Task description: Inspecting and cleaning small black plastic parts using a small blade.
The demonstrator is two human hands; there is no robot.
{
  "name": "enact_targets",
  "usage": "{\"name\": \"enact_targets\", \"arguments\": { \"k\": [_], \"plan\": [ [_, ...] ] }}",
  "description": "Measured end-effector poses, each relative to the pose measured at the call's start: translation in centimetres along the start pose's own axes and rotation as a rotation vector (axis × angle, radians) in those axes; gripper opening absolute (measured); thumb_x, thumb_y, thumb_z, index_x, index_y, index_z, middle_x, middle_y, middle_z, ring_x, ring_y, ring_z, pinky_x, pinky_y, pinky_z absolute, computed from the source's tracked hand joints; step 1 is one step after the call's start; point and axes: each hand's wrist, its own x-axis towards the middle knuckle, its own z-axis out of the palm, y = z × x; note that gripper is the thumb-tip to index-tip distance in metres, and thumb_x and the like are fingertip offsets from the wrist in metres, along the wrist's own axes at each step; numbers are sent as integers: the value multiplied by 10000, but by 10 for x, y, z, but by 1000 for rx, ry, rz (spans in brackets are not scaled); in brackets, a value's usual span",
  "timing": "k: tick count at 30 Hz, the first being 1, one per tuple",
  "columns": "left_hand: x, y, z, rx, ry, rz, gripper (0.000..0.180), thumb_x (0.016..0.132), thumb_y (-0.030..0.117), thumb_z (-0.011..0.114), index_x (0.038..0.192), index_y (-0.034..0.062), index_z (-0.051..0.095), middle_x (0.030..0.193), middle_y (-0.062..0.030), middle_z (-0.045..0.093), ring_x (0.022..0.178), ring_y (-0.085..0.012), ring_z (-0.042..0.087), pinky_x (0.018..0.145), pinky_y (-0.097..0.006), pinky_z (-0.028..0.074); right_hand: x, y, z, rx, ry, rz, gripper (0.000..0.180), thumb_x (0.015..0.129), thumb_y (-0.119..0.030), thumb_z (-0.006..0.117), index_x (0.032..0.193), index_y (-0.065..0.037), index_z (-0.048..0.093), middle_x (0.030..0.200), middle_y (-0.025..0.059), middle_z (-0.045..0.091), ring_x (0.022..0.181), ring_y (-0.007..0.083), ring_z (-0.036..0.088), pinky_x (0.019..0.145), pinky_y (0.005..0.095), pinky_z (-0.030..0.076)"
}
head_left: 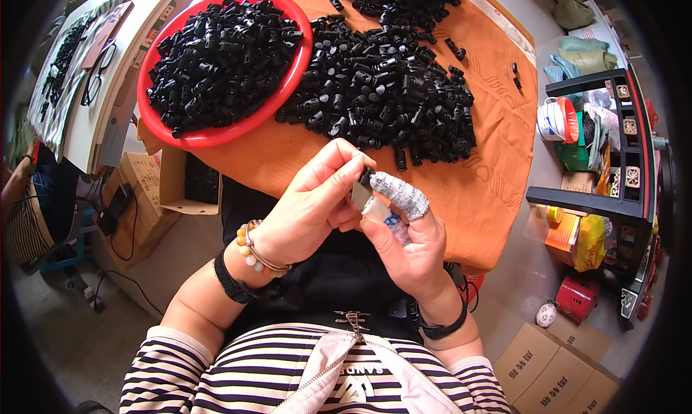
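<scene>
My left hand [311, 192] pinches a small black plastic part [366, 175] between thumb and fingertips, above the table's near edge. Closed around a short knife [362, 195] is my right hand [418, 248]; the flat blade meets the part, and the handle is wrapped in pale material with blue marks. A grey knitted finger cover [401, 192] sits on my right index finger, which presses near the part. Beyond my hands spreads a heap of similar black parts [389, 89]. More of them fill a red basin [306, 57] at the far left.
An orange cloth [497, 154] covers the table. At left stand an open cardboard box [173, 183] with black pieces and a white table [94, 125] bearing eyeglasses [96, 75]. On the right are a black shelf rack [587, 200] and cardboard cartons [551, 371].
</scene>
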Motion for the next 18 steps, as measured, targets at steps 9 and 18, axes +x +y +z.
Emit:
{"name": "enact_targets", "arguments": {
  "k": [9,18],
  "plan": [
    [1,-1,1,148,15,132,149,967,233,433,967,90,474,677,49,418,515,-19,349,466,-167,300,0,1,0,-34,1,33,388,813,-93,665,1151,31,522,953,129,642,823,168,638,704,267,498],
    [0,-1,1,132,21,121,147,969,227,427,967,90,482,653,47,413,500,-23,336,466,-174,303,1,3,1,-49,18,-38,364,824,-81,653,1150,24,528,936,111,649,800,137,629,694,247,493]
  ]
}}
